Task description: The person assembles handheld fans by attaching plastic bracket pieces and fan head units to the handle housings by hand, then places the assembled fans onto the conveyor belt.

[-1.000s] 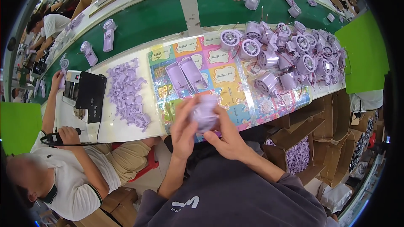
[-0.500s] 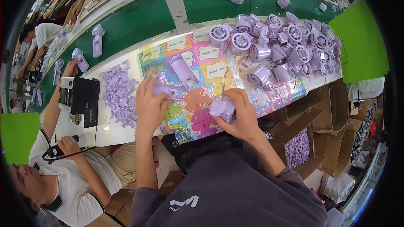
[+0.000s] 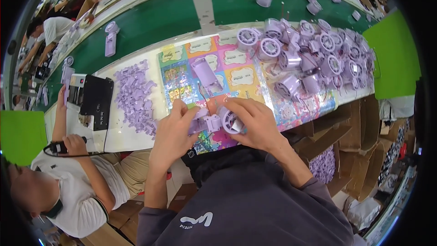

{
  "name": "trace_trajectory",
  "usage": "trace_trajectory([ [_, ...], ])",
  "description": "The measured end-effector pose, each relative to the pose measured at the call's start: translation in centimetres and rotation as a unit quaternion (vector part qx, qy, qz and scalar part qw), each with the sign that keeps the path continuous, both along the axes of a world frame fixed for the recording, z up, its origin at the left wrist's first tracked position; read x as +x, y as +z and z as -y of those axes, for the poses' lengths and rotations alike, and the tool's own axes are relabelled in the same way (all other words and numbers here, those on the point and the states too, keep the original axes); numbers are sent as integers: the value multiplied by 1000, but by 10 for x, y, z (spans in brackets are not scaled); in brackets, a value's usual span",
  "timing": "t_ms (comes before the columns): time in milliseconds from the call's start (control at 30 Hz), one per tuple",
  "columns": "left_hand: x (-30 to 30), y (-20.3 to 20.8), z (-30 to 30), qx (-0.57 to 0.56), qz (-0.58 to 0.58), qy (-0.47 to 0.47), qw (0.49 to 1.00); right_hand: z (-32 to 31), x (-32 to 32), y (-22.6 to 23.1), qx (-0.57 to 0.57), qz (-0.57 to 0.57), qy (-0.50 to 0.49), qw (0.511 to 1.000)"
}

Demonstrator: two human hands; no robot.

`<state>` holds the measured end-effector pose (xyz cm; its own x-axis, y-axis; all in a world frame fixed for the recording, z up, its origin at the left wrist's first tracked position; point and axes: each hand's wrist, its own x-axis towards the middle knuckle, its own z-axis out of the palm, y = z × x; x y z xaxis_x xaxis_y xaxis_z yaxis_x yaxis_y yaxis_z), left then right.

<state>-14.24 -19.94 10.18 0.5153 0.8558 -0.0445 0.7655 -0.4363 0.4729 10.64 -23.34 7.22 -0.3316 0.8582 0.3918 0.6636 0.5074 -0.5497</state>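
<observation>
We have both hands close together over the near edge of the patterned mat (image 3: 246, 93), with the work between them. The right hand (image 3: 257, 125) holds a round fan housing (image 3: 231, 120), fingers bent over its top and thumb below, pinching the rim. The left hand (image 3: 174, 132) has its fingers curled and bunched around a lilac shell piece (image 3: 198, 125) at nine o'clock from the housing; we cannot tell where its hidden fingertips press. The housing's short neck (image 3: 212, 123) points to nine o'clock, right up against that piece, and a thin wire rises toward eleven.

At twelve o'clock from the hands an open handle shell (image 3: 207, 75) lies on the mat. The heap of fan units (image 3: 318, 57) sits at two o'clock, the pile of small lilac parts (image 3: 136, 98) near ten, and the black machine (image 3: 98, 102) beyond it at nine, with a co-worker's hand (image 3: 75, 146) nearby.

We judge the step in hand to be fitting the neck against the shell piece. The next move, we think, calls for steady alignment, both grips level and the wire kept clear of the seam
</observation>
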Motion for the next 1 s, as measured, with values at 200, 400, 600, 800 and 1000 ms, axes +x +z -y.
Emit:
trace_trajectory([
  [200,-1,-4,-3,-98,83,-37,991,2,-2,8,10,60,18,998],
  [400,3,-2,-2,-100,167,-41,980,-1,-4,25,35,78,29,996],
  [600,14,-12,-5,-131,210,-2,969,-2,0,38,8,96,30,995],
  [800,13,-8,-10,-205,231,6,951,-1,-1,40,4,107,30,994],
  [1000,19,-26,-7,-270,353,33,895,-2,0,41,35,116,15,993],
])
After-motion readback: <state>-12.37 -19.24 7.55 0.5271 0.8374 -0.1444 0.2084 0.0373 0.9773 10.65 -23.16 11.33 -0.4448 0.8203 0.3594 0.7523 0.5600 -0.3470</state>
